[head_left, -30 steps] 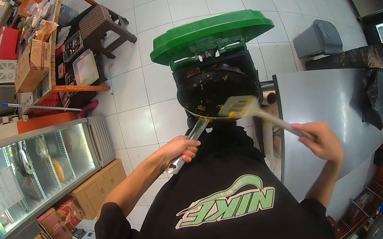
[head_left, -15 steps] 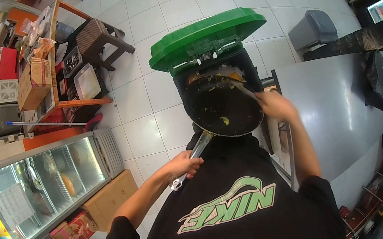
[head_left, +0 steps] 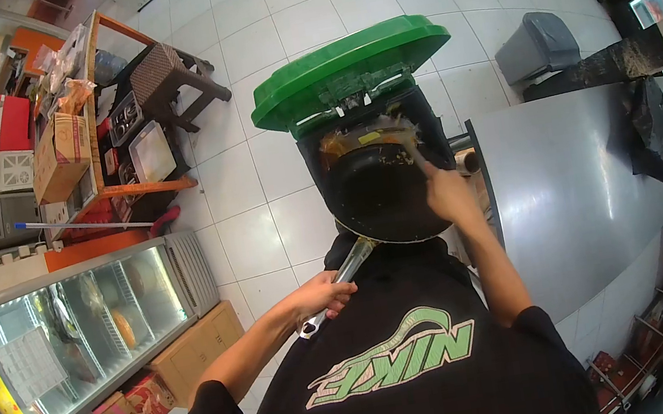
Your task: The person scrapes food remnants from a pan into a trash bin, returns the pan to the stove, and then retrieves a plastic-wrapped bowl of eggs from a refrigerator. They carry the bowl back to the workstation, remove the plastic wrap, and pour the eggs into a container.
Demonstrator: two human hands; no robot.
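Head view, with clock directions taken from the middle of the frying pan (head_left: 373, 201): at between eight and nine o'clock, well apart from the pan, a glass-fronted display fridge (head_left: 96, 323) holds goods behind its lit front, and a pale sheet (head_left: 27, 362) covers part of the glass. Between nine and ten stands an orange-edged worktop (head_left: 147, 188) with a cardboard box (head_left: 59, 162) on it; a dark stool (head_left: 173, 78) is beside it at ten. At between seven and eight o'clock the left hand is closed around the pan's metal handle (head_left: 349, 266). The pan lies over the opening of a black bin, its dark inner face in view, with yellowish bits near the far edge. The bin's green lid (head_left: 350, 71) stands open at twelve, and mixed waste (head_left: 339, 142) shows inside, just beyond the pan. At three o'clock the right hand (head_left: 451, 193) grips a spatula (head_left: 414, 152), its blurred blade at the pan's one o'clock edge. Farther out at two sits a grey bin (head_left: 537, 48); at three, a steel worktop (head_left: 578, 196) carries a crumpled black bag (head_left: 652, 129).
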